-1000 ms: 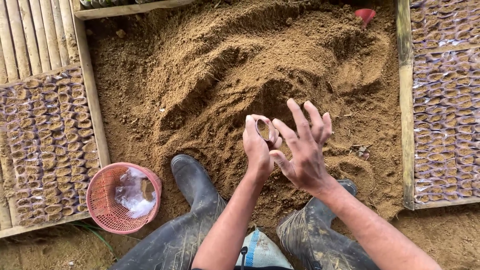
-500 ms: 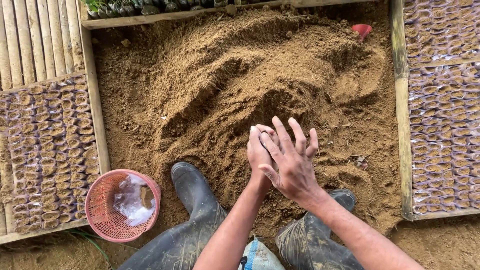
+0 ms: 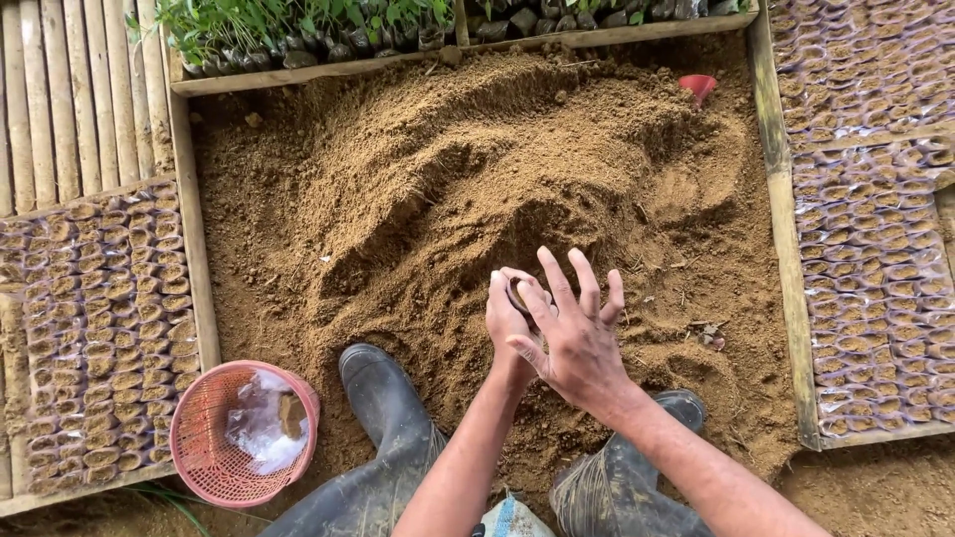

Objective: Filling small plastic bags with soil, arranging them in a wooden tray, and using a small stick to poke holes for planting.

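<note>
Broadly, the work sits over a large heap of loose brown soil [image 3: 517,189] boxed in by wooden frames [image 3: 774,209], and the step in hand appears to be filling a small nursery bag. To do it well, in my judgement, the mouth of the bag should be held open and upright directly over the heap, so spilled soil falls back onto it, and the fill pressed lightly rather than packed hard.

Trays of already filled bags [image 3: 99,328] lie to the left and to the right [image 3: 875,249], well apart from the hands. A row of green seedlings [image 3: 298,30] stands along the far edge. A pink mesh basket [image 3: 199,457] holding clear plastic rests beside the left rubber boot [image 3: 383,408].

The left hand [image 3: 507,328] is curled around the small bag [image 3: 519,293], gripping it just above the soil. The right hand [image 3: 577,343] lies against it with fingers spread and loose, grasping nothing that can be seen.

The bag itself is small, dark at the mouth, mostly hidden by the fingers; whether it holds soil cannot be told.
</note>
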